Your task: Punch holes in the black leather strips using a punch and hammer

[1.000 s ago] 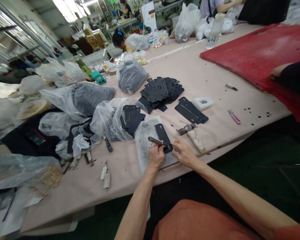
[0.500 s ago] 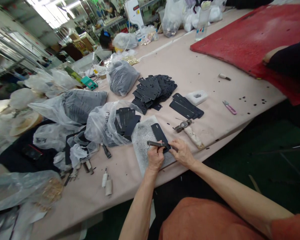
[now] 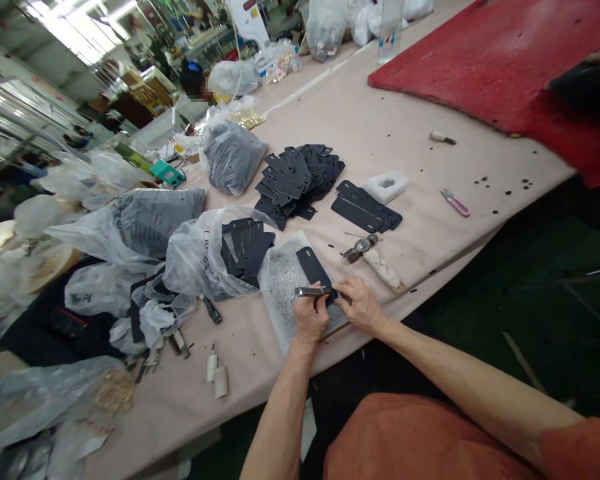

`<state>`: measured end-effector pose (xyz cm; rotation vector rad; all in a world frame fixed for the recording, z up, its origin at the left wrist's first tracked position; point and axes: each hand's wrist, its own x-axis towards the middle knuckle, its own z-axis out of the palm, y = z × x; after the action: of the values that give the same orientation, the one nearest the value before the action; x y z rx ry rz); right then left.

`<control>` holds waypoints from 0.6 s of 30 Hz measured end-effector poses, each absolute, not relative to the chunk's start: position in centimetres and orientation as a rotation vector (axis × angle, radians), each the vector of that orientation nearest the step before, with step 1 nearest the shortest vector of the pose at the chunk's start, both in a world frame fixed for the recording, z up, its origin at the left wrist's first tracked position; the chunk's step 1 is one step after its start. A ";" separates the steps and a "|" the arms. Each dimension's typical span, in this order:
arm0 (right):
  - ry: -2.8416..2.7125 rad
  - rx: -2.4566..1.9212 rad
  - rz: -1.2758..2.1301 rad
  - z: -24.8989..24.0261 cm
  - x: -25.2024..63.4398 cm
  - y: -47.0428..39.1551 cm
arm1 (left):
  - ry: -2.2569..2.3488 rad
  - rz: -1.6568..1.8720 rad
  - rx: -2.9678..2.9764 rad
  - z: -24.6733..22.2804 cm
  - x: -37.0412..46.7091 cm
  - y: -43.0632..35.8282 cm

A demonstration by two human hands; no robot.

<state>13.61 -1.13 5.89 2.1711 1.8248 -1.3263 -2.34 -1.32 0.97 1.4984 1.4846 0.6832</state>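
Observation:
A dark flat piece with rounded corners lies on a white speckled board at the table's near edge. My left hand is closed around a metal tool, whose one end meets the near end of the dark piece. Pressed against that same end are the fingers of my right hand, pinching its edge. Just beyond, a metal tool with a round part rests beside a white-wrapped handle.
Farther back are a heap of dark pieces, a small stack, a white block and pink snips. Plastic bags crowd the left. A red board covers the back right, with a person's dark sleeve over it.
The view has shifted slightly, so the table items sit a little farther left. Both hands keep nearly the same place and grip; the metal tool is tilted a little differently.

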 end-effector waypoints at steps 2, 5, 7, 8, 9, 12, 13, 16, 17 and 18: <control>1.829 2.176 -1.323 6.0 13.6 -1.0 | 1.496 0.685 1.536 1.1 -2.2 -1.2; 1.827 2.167 -1.321 6.1 13.6 -1.1 | 1.503 0.678 1.575 1.2 -1.9 -1.3; 1.813 2.153 -1.324 6.1 13.5 -1.1 | 1.515 0.664 1.594 1.2 -1.7 -1.4; 1.802 2.141 -1.330 6.2 13.5 -1.0 | 1.522 0.660 1.604 1.2 -1.7 -1.4; 1.793 2.118 -1.344 6.3 13.4 -0.8 | 1.525 0.658 1.616 1.2 -1.7 -1.5; 1.802 2.017 -1.369 7.4 13.8 0.5 | 1.538 0.646 1.628 1.2 -1.5 -1.5; 1.830 1.999 -1.319 8.0 14.2 1.2 | 1.545 0.640 1.621 1.2 -1.5 -1.5; 1.873 2.036 -0.959 9.7 16.4 3.4 | 1.562 0.631 1.591 1.4 -1.3 -1.3; 1.836 2.036 -0.835 10.1 17.5 3.9 | 1.563 0.633 1.587 1.4 -1.3 -1.3; 1.771 2.007 -0.755 10.2 18.5 4.3 | 1.565 0.630 1.582 1.4 -1.2 -1.3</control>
<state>18.51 4.29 10.20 2.0069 1.7713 -0.7546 -1.22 -1.35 1.40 1.5824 1.5648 0.6299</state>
